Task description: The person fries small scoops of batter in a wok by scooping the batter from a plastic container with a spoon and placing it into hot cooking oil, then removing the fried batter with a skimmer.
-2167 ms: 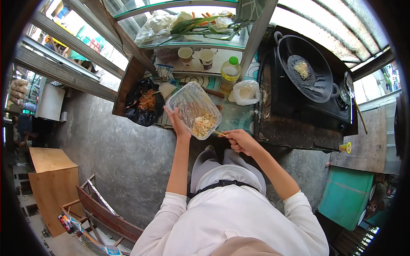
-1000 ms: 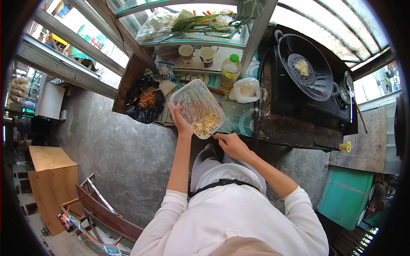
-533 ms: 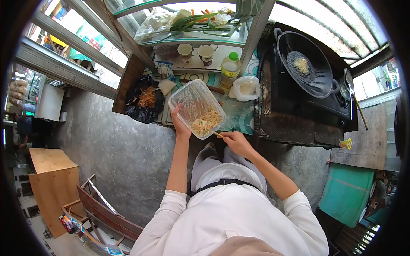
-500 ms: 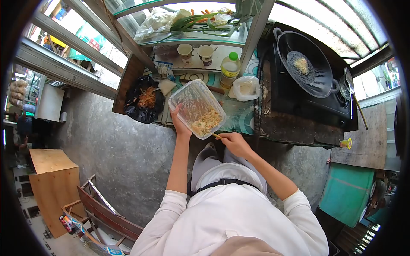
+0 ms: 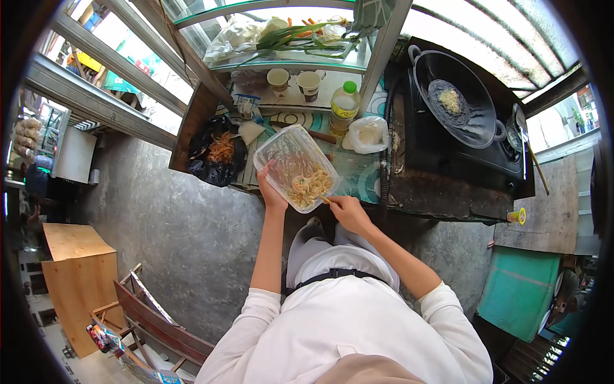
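My left hand grips the left edge of a clear plastic container, which is tilted toward me. In its near right corner lies a pale, shredded food mixture. My right hand is closed around the thin handle of a utensil at the container's near rim; its working end is hidden in the food. To the right, a black wok on the stove holds a pale piece of food in bubbling oil.
A black bag with orange shreds lies left on the counter. Behind the container stand two paper cups, a green-capped bottle and a white plastic bag. A yellow cup hangs at the stove's right edge. Scallions lie on the glass shelf.
The utensil has moved slightly inward and up at the container's corner, and the food is pushed about and spread a little farther left. The container stays nearly in place.
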`<state>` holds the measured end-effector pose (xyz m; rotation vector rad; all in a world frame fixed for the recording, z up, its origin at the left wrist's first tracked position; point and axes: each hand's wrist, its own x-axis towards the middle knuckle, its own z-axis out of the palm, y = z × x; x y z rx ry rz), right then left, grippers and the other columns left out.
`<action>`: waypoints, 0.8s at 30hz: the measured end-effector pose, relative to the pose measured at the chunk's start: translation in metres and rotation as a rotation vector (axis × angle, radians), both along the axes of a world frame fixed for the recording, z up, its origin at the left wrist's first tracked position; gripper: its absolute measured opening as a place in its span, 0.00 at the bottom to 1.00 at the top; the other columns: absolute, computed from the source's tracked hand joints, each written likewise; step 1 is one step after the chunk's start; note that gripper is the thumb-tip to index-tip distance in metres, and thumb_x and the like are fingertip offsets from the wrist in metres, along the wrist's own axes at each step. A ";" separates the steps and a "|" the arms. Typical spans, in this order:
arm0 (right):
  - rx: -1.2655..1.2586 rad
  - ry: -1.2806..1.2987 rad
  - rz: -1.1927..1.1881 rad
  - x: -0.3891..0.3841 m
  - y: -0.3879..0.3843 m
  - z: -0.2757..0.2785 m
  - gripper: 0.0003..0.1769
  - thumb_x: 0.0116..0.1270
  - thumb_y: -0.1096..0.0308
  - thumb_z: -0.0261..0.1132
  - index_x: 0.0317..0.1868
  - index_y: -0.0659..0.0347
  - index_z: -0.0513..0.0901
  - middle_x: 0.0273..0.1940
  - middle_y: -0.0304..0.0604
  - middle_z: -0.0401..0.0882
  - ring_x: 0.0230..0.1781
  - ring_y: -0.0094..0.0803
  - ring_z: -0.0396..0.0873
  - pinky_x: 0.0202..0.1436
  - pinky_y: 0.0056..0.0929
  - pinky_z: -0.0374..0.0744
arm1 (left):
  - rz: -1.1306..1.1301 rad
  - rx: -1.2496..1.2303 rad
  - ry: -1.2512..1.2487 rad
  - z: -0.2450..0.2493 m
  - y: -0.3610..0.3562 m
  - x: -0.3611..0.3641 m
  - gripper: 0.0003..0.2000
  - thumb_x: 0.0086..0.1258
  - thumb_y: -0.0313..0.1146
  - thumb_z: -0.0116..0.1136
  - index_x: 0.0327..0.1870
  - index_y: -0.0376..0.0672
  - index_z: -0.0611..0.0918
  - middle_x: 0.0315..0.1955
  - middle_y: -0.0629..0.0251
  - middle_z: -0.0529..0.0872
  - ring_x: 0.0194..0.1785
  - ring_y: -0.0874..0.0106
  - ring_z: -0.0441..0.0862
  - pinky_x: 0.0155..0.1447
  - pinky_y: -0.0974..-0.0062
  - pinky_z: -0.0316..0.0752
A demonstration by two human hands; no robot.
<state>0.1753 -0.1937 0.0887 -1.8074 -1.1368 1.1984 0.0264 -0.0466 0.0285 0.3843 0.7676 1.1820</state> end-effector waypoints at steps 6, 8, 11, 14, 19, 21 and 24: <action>0.124 -0.392 0.084 -0.022 0.008 0.007 0.15 0.60 0.68 0.52 0.45 0.63 0.78 0.26 0.59 0.78 0.27 0.51 0.78 0.32 0.41 0.76 | 0.001 0.043 0.069 0.010 -0.006 0.005 0.26 0.58 0.48 0.52 0.51 0.37 0.72 0.41 0.65 0.76 0.44 0.74 0.73 0.49 0.78 0.71; 0.049 -0.507 0.143 -0.024 0.010 0.020 0.14 0.59 0.68 0.53 0.44 0.64 0.76 0.24 0.59 0.78 0.28 0.52 0.79 0.33 0.46 0.77 | -0.019 0.050 0.090 0.012 -0.008 0.004 0.26 0.57 0.47 0.52 0.53 0.39 0.69 0.43 0.64 0.74 0.47 0.72 0.71 0.51 0.76 0.69; 0.006 -0.598 0.302 -0.021 0.016 0.018 0.11 0.60 0.69 0.52 0.41 0.65 0.75 0.24 0.56 0.78 0.28 0.50 0.80 0.32 0.45 0.77 | -0.110 0.059 0.076 0.002 -0.003 -0.002 0.35 0.56 0.42 0.51 0.67 0.50 0.55 0.52 0.60 0.66 0.58 0.65 0.64 0.59 0.66 0.64; 0.032 -0.690 0.416 -0.023 0.015 0.015 0.11 0.60 0.70 0.51 0.39 0.65 0.76 0.26 0.56 0.79 0.28 0.50 0.80 0.31 0.44 0.77 | -0.227 0.072 0.003 -0.012 0.003 -0.005 0.39 0.54 0.41 0.52 0.70 0.52 0.51 0.55 0.59 0.64 0.60 0.63 0.62 0.61 0.63 0.63; 0.074 -0.515 0.330 -0.020 0.017 0.007 0.11 0.58 0.67 0.54 0.35 0.66 0.77 0.23 0.58 0.76 0.27 0.54 0.77 0.32 0.48 0.75 | -0.167 0.094 0.057 -0.020 -0.001 0.001 0.27 0.55 0.43 0.50 0.56 0.39 0.68 0.49 0.57 0.73 0.52 0.61 0.72 0.57 0.63 0.68; 0.066 -0.425 0.282 -0.021 0.016 0.011 0.11 0.57 0.68 0.53 0.32 0.68 0.77 0.24 0.60 0.76 0.29 0.56 0.76 0.34 0.48 0.75 | -0.135 0.142 0.112 -0.009 -0.006 0.006 0.31 0.55 0.42 0.50 0.62 0.43 0.61 0.51 0.57 0.69 0.55 0.62 0.68 0.59 0.63 0.66; 0.064 -0.325 0.224 -0.023 0.012 0.009 0.12 0.56 0.68 0.53 0.32 0.69 0.78 0.25 0.62 0.76 0.31 0.57 0.76 0.36 0.47 0.74 | -0.052 0.236 0.247 0.001 -0.014 0.011 0.39 0.55 0.42 0.51 0.71 0.49 0.51 0.54 0.57 0.64 0.60 0.63 0.62 0.61 0.65 0.60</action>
